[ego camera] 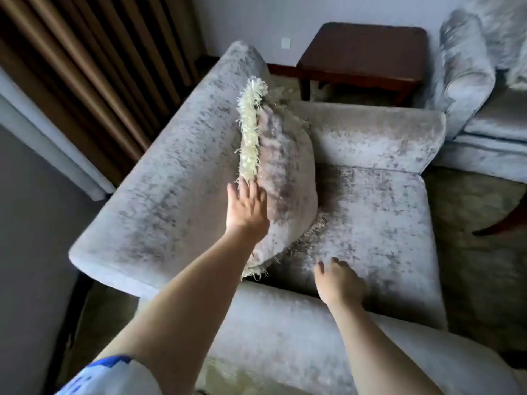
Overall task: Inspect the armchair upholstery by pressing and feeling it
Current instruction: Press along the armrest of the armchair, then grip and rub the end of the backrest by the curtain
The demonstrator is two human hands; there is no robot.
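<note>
A grey velvet armchair fills the middle of the head view, seen from over its near arm. A matching throw pillow with a cream fringe stands on edge against the backrest. My left hand lies flat against the pillow's near side, fingers spread, touching the fringe. My right hand rests palm down on the seat cushion near its front left corner, fingers curled a little into the fabric. Neither hand holds anything.
A dark wooden side table stands beyond the far arm of the armchair. A second grey sofa is at the right. Brown curtains hang at the left. A curved dark furniture leg shows on the carpet at right.
</note>
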